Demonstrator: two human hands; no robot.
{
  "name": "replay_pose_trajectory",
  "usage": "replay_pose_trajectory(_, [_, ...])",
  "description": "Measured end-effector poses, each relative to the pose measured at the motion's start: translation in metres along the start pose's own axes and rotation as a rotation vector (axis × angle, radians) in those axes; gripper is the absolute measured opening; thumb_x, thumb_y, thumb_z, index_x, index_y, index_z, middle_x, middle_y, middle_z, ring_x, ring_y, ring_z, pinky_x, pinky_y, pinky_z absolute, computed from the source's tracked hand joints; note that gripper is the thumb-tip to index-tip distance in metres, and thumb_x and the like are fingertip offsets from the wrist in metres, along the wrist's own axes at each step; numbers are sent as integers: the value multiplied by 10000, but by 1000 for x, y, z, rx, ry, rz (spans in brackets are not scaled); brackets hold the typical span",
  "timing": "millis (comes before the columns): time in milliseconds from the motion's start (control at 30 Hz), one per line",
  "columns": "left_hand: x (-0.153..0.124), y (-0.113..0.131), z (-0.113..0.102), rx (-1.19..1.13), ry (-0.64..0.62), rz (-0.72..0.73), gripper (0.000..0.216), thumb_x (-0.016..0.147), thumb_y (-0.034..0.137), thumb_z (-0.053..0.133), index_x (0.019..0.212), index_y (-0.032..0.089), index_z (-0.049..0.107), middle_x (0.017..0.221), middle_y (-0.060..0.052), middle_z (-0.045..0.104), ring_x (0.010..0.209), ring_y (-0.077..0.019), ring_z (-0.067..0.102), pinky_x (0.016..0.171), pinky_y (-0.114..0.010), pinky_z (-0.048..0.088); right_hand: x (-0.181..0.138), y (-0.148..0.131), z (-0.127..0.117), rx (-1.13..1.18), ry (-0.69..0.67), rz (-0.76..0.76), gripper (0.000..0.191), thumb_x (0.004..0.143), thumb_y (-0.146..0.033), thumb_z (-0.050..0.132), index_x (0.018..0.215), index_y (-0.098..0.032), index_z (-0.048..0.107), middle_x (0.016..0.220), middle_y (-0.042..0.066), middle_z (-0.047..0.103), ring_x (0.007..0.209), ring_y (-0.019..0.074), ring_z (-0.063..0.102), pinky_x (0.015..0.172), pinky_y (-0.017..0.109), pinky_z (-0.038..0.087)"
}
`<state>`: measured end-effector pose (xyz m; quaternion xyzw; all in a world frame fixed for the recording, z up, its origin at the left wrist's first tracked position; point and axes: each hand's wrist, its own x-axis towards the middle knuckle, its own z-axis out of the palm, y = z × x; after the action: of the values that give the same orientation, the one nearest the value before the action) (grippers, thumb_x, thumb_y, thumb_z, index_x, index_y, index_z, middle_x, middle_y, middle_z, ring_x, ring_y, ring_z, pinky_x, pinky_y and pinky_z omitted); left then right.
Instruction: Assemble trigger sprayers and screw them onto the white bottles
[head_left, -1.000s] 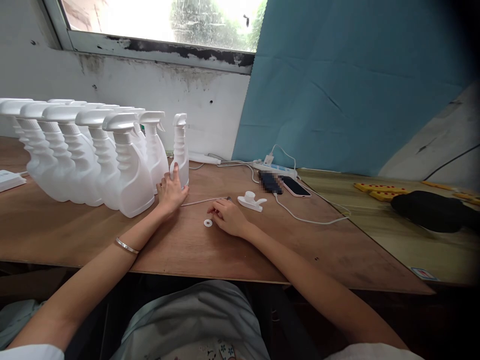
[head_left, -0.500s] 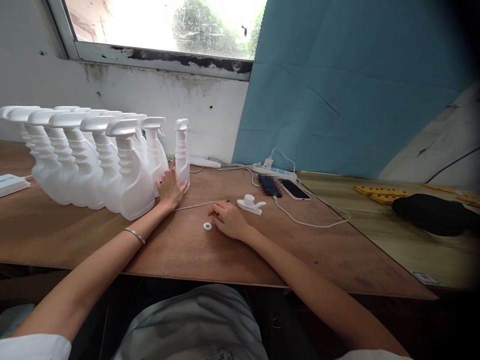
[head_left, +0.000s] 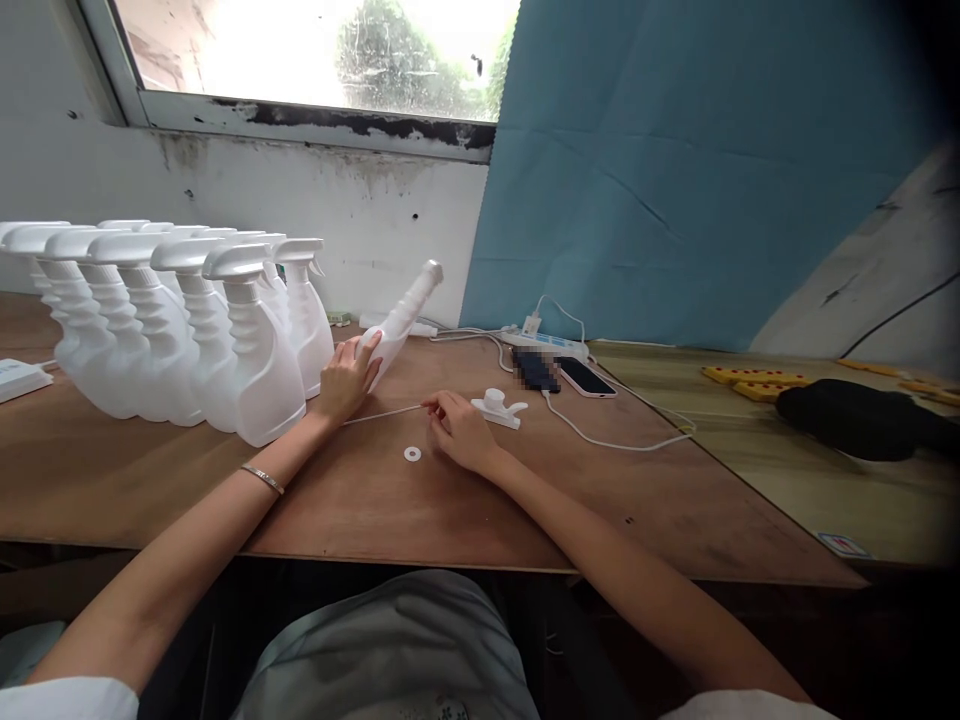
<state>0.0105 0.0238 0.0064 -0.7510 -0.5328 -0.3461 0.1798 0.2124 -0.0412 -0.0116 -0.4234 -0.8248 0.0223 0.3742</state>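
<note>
One flat white ring (head_left: pixel 412 454) lies nearest me on the tabletop. My right hand (head_left: pixel 459 432) rests just beyond it, fingers curled and fingertips at one thin white tube (head_left: pixel 382 415); I cannot tell whether they pinch it. My left hand (head_left: pixel 347 382) grips one white bottle (head_left: pixel 394 328), tilted with its neck up and to the right. One white trigger head (head_left: pixel 499 408) lies just beside my right hand. To my left, upright white spray bottles (head_left: pixel 262 370) crowd together, overlapping too much to count. Farther right are one smartphone (head_left: pixel 586 377) and one power strip (head_left: pixel 547 343). The brown wooden table (head_left: pixel 330 510) meets a stained white wall (head_left: pixel 330 200), one window (head_left: pixel 300 50) and a blue cloth (head_left: pixel 637 170).
</note>
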Motion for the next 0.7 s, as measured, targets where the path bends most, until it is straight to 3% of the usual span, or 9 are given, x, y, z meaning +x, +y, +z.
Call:
replay_pose_trajectory(200, [5,0,-6,-126,76,36,436,913,251,196,1291,175,400,980,-96,614,978,-199,508,837,-305,391,9,10,-1,287,220,248,316,774,-221,496,1074,-176,406,982,90,571,716,139,579,684,312,487])
replay_pose_trajectory(333, [2,5,0,-128,73,18,471,877,358,317,1297,154,378,1069,-118,577,1003,-232,499,867,-360,358,13,16,3,275,233,301,323,756,-212,508,1059,-178,401,1030,108,556,761,150,581,727,337,492])
replay_pose_trajectory(600, [-4,8,4,-38,-387,171,676,697,618,482,1242,219,443,1196,-113,524,1065,-285,476,874,-408,339,7,18,8,175,104,259,285,754,-163,468,1034,-167,419,997,90,576,760,141,584,730,325,471])
replay_pose_trajectory(700, [-5,5,4,-32,-486,217,732,639,654,520,1231,228,453,1228,-111,503,1090,-296,460,864,-413,356,5,17,9,138,81,253,276,752,-154,455,1026,-166,428,975,82,587,776,144,580,730,319,463])
